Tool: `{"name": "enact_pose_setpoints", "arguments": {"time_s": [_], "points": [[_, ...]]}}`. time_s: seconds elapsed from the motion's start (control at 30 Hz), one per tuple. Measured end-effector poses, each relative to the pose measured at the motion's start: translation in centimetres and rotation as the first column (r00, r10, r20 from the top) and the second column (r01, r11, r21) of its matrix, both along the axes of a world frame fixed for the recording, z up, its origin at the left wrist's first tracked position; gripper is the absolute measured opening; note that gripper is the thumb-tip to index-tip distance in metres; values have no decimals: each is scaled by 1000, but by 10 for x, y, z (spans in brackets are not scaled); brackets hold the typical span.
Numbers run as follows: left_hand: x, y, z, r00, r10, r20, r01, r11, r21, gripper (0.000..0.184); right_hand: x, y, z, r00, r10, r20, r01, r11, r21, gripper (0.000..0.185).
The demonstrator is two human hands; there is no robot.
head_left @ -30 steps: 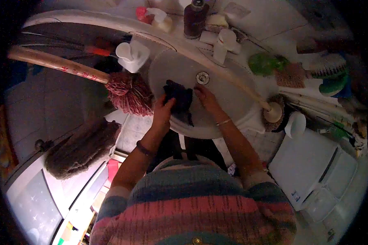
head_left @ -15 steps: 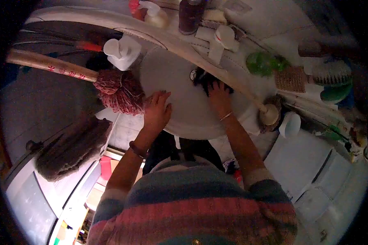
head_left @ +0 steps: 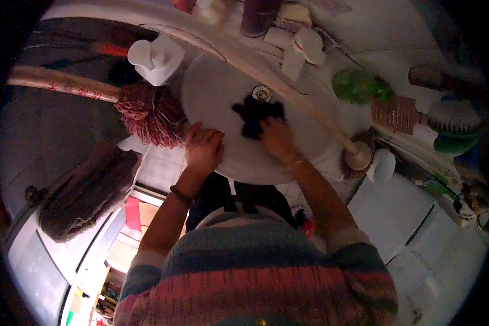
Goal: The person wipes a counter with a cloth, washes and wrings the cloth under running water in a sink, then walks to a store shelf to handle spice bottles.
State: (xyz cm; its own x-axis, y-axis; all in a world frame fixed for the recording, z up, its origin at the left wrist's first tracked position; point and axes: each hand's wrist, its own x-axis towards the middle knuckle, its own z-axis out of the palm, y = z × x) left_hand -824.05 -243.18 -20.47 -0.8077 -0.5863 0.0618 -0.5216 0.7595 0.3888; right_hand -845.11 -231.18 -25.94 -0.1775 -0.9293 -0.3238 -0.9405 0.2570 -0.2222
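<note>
A crumpled black cloth [head_left: 257,115] lies in the white washbasin [head_left: 239,163], just below the round metal drain [head_left: 262,94]. My right hand [head_left: 280,142] is closed on the cloth's lower right edge, its fingertips bent into the fabric. At the basin's left rim rests my left hand [head_left: 204,148], fingers loosely bent and apart, holding nothing. A dark bracelet circles the left wrist.
A red mop head [head_left: 149,115] on a wooden handle leans close by my left hand. A long pale pole [head_left: 288,89] crosses over the basin. White bottles [head_left: 156,60] stand upper left; a green bottle [head_left: 356,86] and brushes [head_left: 394,115] lie along the right.
My right hand has drawn the black cloth left and toward me, uncovering more of the drain. Its spread fingers have gathered in. My left hand stays at the rim.
</note>
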Motion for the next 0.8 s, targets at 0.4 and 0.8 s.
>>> {"name": "enact_pose_setpoints", "arguments": {"time_s": [0.4,0.8], "points": [[-5,0,9,998,6,-57,-9,999,-44,18,35,-90,-20,976,49,211,43,911,-410,36],[-6,2,5,997,29,-67,-31,999,-30,19,2,-3,6,780,-314,542,219,947,233,33]]}}
